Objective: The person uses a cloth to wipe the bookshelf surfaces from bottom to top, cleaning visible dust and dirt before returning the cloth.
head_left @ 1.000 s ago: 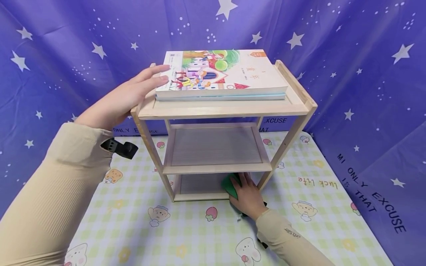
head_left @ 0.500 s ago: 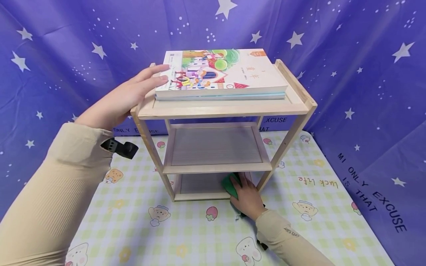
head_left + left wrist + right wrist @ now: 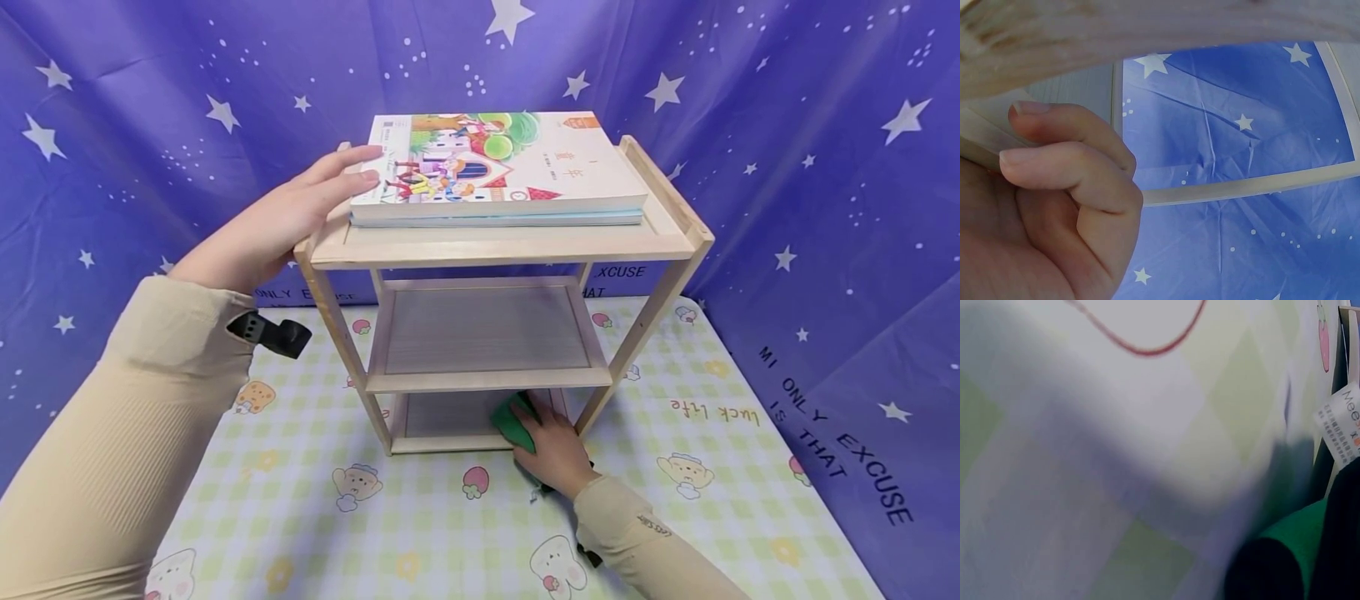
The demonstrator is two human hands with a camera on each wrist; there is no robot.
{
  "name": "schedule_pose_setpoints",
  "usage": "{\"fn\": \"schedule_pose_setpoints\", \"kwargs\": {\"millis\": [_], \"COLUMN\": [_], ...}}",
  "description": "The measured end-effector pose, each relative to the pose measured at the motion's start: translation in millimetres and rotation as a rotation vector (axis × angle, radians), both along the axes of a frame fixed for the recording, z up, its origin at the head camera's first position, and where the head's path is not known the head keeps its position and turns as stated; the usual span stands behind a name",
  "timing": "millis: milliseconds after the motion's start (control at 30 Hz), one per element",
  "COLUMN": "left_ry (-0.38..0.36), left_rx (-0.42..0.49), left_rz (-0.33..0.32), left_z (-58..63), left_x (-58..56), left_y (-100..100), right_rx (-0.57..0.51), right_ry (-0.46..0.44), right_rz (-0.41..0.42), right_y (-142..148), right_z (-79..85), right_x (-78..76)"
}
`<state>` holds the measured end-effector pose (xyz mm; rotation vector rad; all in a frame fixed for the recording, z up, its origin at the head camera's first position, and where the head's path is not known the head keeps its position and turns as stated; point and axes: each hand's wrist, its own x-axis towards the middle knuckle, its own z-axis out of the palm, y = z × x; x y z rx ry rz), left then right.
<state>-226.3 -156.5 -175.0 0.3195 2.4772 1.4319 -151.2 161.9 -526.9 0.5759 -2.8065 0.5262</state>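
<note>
A three-tier wooden shelf rack (image 3: pixel 487 381) stands on the table. My left hand (image 3: pixel 292 208) grips the left side of its top tier, two fingertips at the edge of the upper book (image 3: pixel 495 162). In the left wrist view, more fingers (image 3: pixel 1085 169) of that hand curl beneath the top board. Low down on the right, my right hand (image 3: pixel 555 450) holds a green cloth (image 3: pixel 513 423) against the bottom tier (image 3: pixel 442 412). Part of the cloth (image 3: pixel 1307 528) also shows in the right wrist view, beside black material and a white printed tag (image 3: pixel 1342 425).
Beneath the upper book lies another with a pale blue edge (image 3: pixel 495 220). The middle tier (image 3: pixel 487 329) bears nothing. A checked tablecloth (image 3: pixel 420 533) with cartoon prints covers the table, and purple star-patterned curtains (image 3: pixel 225 83) hang behind and to the right.
My right hand and the green cloth have shifted slightly left along the bottom tier. The left hand, the rack and the books have stayed in place.
</note>
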Motion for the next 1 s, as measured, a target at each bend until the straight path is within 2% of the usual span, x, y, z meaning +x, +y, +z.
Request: {"fn": "schedule_pose_setpoints", "kwargs": {"millis": [167,400,733,1000], "left_ry": [0.000,0.000,-0.005,-0.008], "left_rx": [-0.019,-0.015,0.014,0.010], "left_rz": [0.007,-0.003,-0.004,0.000], "left_z": [1.5,1.4,0.5,0.3], "left_x": [0.4,0.1,0.7,1.0], "left_y": [1,0,0,-1], "right_rx": [-0.023,-0.025,-0.048,-0.033], "right_ry": [0.022,0.015,-0.055,-0.072], "right_rz": [0.034,0.040,0.068,0.091], "right_y": [-3,-6,-17,-27], "right_z": [-2.7,-0.1,-3.8,-0.8], "right_x": [-1.9,-1.4,-1.7,-2.0]}}
